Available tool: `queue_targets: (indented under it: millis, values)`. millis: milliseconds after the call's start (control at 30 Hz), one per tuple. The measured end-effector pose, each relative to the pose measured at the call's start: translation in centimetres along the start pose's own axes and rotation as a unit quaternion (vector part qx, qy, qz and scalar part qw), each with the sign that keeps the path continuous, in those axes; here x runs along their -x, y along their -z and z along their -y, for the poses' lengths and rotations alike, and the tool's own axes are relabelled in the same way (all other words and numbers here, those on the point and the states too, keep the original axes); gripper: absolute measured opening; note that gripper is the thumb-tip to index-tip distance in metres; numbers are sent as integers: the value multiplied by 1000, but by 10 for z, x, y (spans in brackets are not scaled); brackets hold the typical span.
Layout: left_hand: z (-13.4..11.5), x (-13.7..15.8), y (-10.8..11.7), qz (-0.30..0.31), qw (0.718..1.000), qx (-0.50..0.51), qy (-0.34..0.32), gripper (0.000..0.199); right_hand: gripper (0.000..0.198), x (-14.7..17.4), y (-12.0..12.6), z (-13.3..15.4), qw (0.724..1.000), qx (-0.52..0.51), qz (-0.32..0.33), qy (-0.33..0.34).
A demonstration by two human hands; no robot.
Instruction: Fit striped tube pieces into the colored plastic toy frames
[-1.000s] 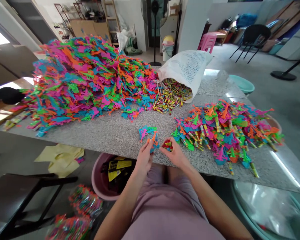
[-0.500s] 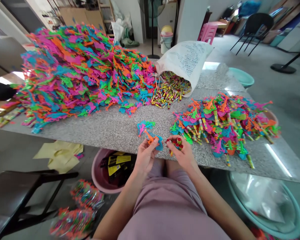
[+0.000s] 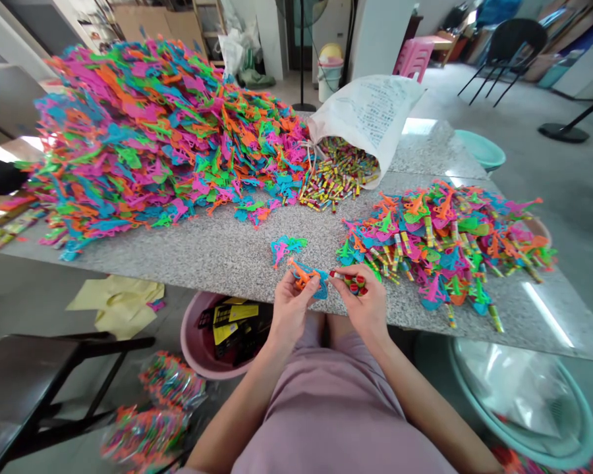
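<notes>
My left hand (image 3: 291, 306) is closed on orange and blue flat plastic toy pieces (image 3: 304, 275), pinched between thumb and fingers above the table's front edge. Just beside it, my right hand (image 3: 368, 306) curls around several small printed tubes (image 3: 356, 283) with red ends. One tube sticks out from its thumb and fingertips toward the blue piece; whether they touch I cannot tell. Beyond my left hand lies a little cluster of pink, blue and green pieces (image 3: 287, 249). To the right is a heap of plastic pieces with tubes attached (image 3: 439, 230).
A huge pile of loose coloured pieces (image 3: 168, 145) covers the table's left side. Small tubes (image 3: 336, 172) spill from a white sack (image 3: 375, 108) at the back. Below the edge stand a pink basin (image 3: 190, 336) and a teal tub (image 3: 586, 421); a dark chair (image 3: 24, 382) is at left.
The tubes in my right hand have turned so their red ends show more, and one now points out at the fingertips. The toy pieces in my left hand have shifted slightly right.
</notes>
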State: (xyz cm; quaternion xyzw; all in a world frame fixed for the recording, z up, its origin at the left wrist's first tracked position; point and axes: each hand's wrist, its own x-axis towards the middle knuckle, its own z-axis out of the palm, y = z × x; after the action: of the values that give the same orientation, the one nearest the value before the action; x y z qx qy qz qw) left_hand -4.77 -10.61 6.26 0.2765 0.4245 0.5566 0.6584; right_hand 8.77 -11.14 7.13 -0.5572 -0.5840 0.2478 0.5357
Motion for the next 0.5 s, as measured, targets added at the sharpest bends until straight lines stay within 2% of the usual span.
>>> queue_targets:
  millis: [200, 367, 500]
  values:
    - [0, 0, -3, -22, 1000, -13, -11, 35, 12, 3, -4, -4, 998, 37, 19, 51]
    - [0, -5, 0, -54, 998, -15, 6, 35, 26, 3, -1, -12, 987, 65, 80, 122]
    - [4, -7, -1, -62, 998, -23, 5, 35, 23, 0, -1, -16, 988, 52, 103, 101]
